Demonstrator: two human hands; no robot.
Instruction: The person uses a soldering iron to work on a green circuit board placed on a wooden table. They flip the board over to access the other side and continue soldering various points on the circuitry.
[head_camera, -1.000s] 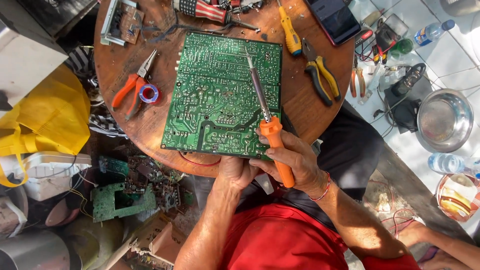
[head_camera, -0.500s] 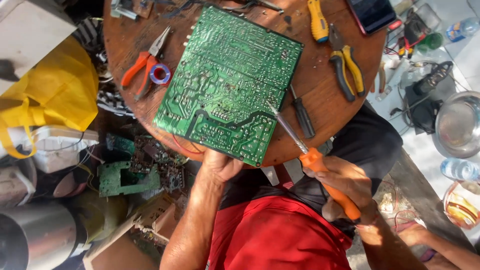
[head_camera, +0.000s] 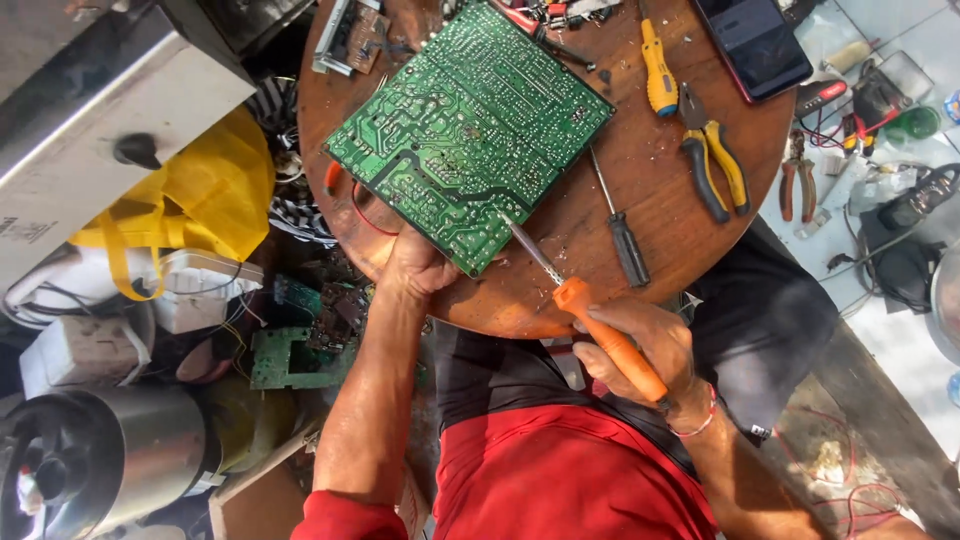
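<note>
A large green circuit board (head_camera: 470, 130) lies solder side up on a round wooden table (head_camera: 640, 240). My left hand (head_camera: 415, 265) grips the board's near edge from underneath. My right hand (head_camera: 640, 345) holds an orange-handled soldering iron (head_camera: 600, 330); its metal tip points at the board's near corner. A black-handled screwdriver (head_camera: 620, 235) lies on the table just right of the board.
Yellow-handled pliers (head_camera: 715, 165), a yellow screwdriver (head_camera: 657, 70) and a dark phone (head_camera: 755, 40) lie on the table's far right. More pliers (head_camera: 797, 175) and a black device (head_camera: 900, 240) sit right of it. Left: yellow bag (head_camera: 190, 195), steel canister (head_camera: 100, 470), board scraps (head_camera: 290, 355).
The board has turned and shifted up the table with my left hand on its edge. My right hand pulled the soldering iron back off the board toward the table's near edge.
</note>
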